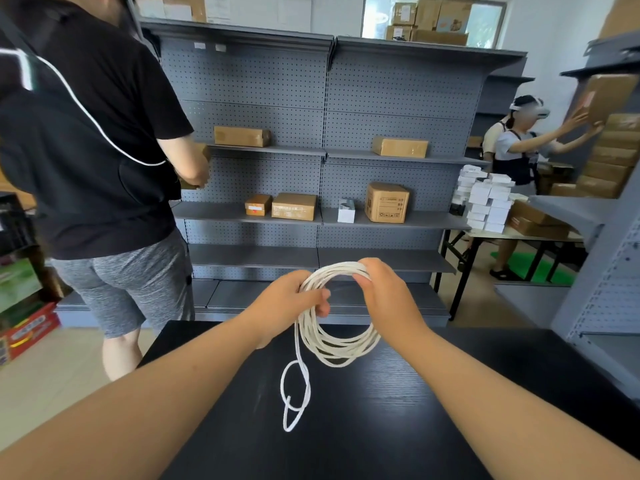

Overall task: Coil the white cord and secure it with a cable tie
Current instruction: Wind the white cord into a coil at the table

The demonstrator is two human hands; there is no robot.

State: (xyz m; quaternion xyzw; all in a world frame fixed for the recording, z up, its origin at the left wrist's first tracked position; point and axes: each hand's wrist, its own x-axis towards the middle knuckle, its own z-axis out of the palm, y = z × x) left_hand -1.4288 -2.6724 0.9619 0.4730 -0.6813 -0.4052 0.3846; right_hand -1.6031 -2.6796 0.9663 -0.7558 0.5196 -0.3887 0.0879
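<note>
The cord [337,351] is gathered into a round coil of many turns and held up over the far part of the table [450,393], clear of its black top. Both hands are closed on it. The left hand [287,299] grips the coil's left side, fingers curled round the bundled strands and the thumb pressed against them. The right hand [381,292] grips the upper right of the coil, its fingers wrapped over the top arc so that the strands pass under the knuckles.

Between the two hands the top of the coil arches free. The lower arc sags below both grips and hangs just above the table's far edge; I cannot tell whether it brushes the top. From the left hand's side a loose tail drops to the table and lies there in two slack loops near the middle of the top, its free end pointing toward the near edge.

Beyond the table stands a grey pegboard shelf unit [325,98] with a few cartons [387,202] on its shelves. Beyond the table's left corner a person in a black shirt [86,150] faces that unit, hands on a carton. Far off past the table's right side, another person [516,154] reaches up to a box, behind a stack of small white boxes [485,199].
</note>
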